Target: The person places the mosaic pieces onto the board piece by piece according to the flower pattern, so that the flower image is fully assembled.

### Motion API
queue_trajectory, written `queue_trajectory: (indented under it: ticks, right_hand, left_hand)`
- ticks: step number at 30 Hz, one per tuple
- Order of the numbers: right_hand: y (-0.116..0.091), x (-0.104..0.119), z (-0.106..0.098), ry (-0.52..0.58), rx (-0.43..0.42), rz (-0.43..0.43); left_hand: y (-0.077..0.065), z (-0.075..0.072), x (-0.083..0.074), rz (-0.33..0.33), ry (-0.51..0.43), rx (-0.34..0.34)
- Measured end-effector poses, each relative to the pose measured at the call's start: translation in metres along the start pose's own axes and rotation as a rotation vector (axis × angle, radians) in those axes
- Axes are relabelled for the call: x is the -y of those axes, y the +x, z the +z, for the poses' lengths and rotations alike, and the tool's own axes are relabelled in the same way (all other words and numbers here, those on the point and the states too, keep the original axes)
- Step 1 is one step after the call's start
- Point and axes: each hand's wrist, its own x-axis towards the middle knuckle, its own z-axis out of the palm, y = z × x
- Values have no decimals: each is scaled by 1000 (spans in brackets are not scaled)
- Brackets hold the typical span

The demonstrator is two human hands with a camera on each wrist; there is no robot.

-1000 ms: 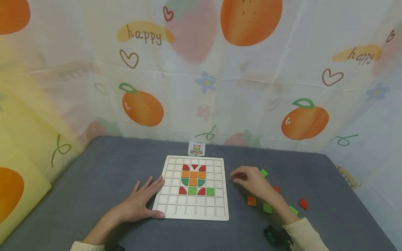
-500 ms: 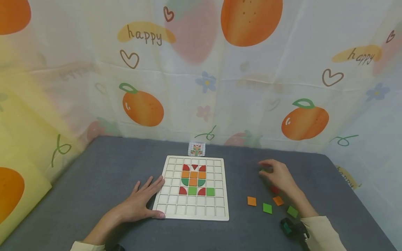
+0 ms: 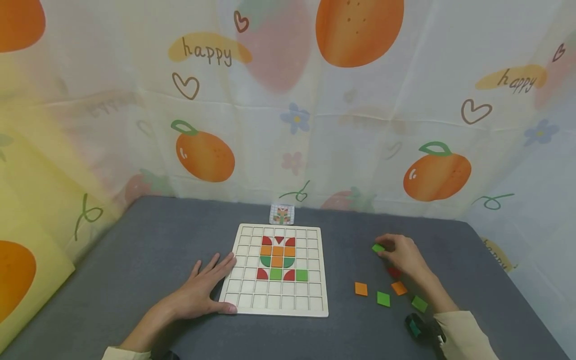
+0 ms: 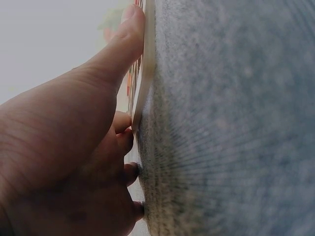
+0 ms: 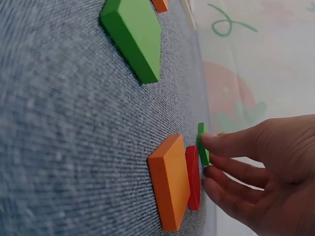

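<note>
On the grey table lies a pale square grid board (image 3: 252, 300), set with red, orange and green pieces in a flower-like pattern. My left hand (image 3: 198, 292) rests at its left edge, fingers spread and thumb on the near corner; the left wrist view shows the thumb (image 4: 129, 39) against the rim. To the right of the board, my right hand (image 3: 402, 255) pinches a green square tile (image 3: 377, 248) between thumb and fingertips. That green tile (image 5: 202, 142) appears edge-on in the right wrist view, beyond a red piece (image 5: 194, 179) and an orange tile (image 5: 170, 184).
Around the right forearm lie loose tiles: an orange one (image 3: 361, 289), another orange one (image 3: 398, 288), two green ones (image 3: 383, 299) and a red piece (image 3: 394, 272) partly hidden by the hand. A small pattern card (image 3: 282, 214) lies behind the board. A printed curtain (image 3: 351, 150) hangs behind.
My right hand has moved right, from beside the board to the farthest green tile, and its fingers have closed on it. The left hand has stayed at the board.
</note>
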Motion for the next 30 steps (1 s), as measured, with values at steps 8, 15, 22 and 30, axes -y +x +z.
queue_trajectory:
  ticks: [8, 15, 22, 30]
  right_hand:
    - [2, 0, 0, 5, -54, 1]
    - [2, 5, 0, 38, -66, -46]
    - [3, 23, 3, 62, -23, -121]
    - [10, 42, 13, 84, 2, -172]
  left_hand:
    - [0, 0, -1, 2, -2, 4]
    - [1, 0, 0, 12, -3, -3]
    - [1, 2, 2, 13, 1, -7]
    - [1, 1, 2, 6, 2, 0]
